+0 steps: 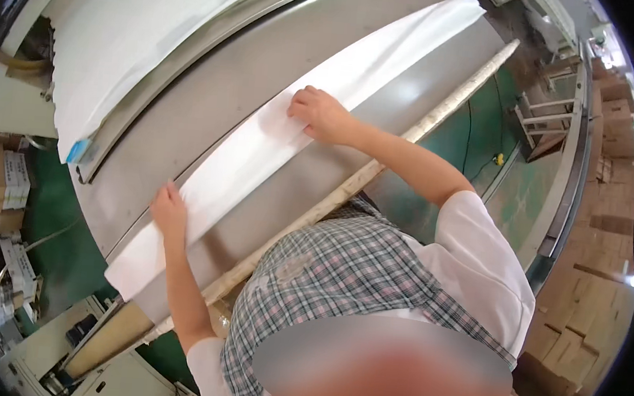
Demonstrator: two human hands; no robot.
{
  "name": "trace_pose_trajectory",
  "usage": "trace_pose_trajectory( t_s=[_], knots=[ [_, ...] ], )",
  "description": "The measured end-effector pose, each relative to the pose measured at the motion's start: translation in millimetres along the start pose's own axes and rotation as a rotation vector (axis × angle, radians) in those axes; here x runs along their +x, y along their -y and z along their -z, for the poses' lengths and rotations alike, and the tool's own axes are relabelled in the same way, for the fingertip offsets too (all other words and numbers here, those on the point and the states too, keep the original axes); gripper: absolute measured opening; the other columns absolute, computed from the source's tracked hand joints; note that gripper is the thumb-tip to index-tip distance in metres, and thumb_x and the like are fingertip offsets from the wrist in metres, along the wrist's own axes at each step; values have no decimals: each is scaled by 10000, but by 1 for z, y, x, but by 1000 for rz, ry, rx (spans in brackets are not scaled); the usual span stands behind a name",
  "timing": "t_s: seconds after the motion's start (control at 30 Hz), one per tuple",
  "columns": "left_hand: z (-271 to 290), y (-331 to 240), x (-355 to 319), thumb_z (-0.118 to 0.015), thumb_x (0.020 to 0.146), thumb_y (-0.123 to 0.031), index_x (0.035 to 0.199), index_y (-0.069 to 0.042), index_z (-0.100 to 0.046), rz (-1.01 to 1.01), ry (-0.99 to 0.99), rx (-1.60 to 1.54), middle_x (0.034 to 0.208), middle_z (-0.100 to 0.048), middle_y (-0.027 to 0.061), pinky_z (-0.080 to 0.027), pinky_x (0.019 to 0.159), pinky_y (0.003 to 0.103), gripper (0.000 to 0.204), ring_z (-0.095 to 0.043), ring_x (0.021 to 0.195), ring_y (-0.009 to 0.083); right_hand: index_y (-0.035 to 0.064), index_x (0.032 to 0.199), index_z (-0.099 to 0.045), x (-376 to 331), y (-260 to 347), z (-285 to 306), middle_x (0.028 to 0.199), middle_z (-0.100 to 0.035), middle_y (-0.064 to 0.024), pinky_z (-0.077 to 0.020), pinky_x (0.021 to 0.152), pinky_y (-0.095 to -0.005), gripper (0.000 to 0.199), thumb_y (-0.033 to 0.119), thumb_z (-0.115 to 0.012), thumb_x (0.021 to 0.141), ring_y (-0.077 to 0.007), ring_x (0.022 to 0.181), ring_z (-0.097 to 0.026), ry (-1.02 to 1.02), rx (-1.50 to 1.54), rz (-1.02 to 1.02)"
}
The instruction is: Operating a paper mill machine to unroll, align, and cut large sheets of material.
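A long strip of white cloth (240, 169) lies slantwise across a grey metal table (392, 31), from near left to far right. Its surface shows soft creases, and the far right end looks bunched. My left hand (170, 214) is closed at the far edge of the strip, close to its left end. Farther along, my right hand (321, 117) rests on the cloth with its fingers curled and pinched into it. The undersides of both hands are hidden.
Beyond a raised metal bar (186, 58) spreads a wider sheet of white fabric (137, 16). A long pale roller (364, 178) runs along the table's near edge, against my checked apron (327, 252). Cardboard boxes (580, 296) are stacked on the right, and a white frame (546, 116) stands beyond the roller.
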State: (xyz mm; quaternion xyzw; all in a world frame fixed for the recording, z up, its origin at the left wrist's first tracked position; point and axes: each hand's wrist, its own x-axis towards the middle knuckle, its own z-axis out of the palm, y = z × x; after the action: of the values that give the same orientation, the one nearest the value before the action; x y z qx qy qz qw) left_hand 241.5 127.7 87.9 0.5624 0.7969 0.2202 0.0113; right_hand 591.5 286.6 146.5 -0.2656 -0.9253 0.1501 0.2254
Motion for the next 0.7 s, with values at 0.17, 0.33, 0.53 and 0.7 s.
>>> trace_pose_trajectory(
  t_s=[0.17, 0.33, 0.53, 0.7],
  knots=[
    [23, 13, -52, -434, 879, -216, 719, 11, -542, 149, 77, 57, 719, -560, 186, -406, 610, 448, 298, -532, 690, 363, 58, 858, -540, -32, -91, 55, 888, -513, -96, -445, 737, -368, 271, 13, -572, 593, -285, 886, -491, 8, -215, -134],
    [68, 88, -99, -426, 878, -207, 863, -7, -577, 115, 26, 256, 873, -585, 187, -433, 651, 430, 251, -543, 796, 345, 63, 855, -545, -48, -182, 108, 902, -517, -87, -467, 733, -365, 251, 29, -558, 607, -269, 927, -502, -20, -351, -212],
    [80, 9, -63, -407, 877, -279, 962, -62, -591, 707, 120, 759, 976, -586, 144, -439, 745, 415, 297, -542, 907, 308, 86, 875, -545, -80, -303, 174, 935, -538, -47, -476, 728, -365, 225, 38, -529, 656, -238, 963, -516, 47, -611, -393],
    [24, -27, -59, -324, 878, -456, 1114, -174, -545, 570, -9, 394, 1137, -532, 106, -370, 845, 510, 429, -448, 1077, 339, 107, 1021, -567, -120, -407, 236, 1065, -570, -69, -441, 811, -389, 282, 77, -452, 765, -264, 1010, -521, 252, -864, -533]
  ],
)
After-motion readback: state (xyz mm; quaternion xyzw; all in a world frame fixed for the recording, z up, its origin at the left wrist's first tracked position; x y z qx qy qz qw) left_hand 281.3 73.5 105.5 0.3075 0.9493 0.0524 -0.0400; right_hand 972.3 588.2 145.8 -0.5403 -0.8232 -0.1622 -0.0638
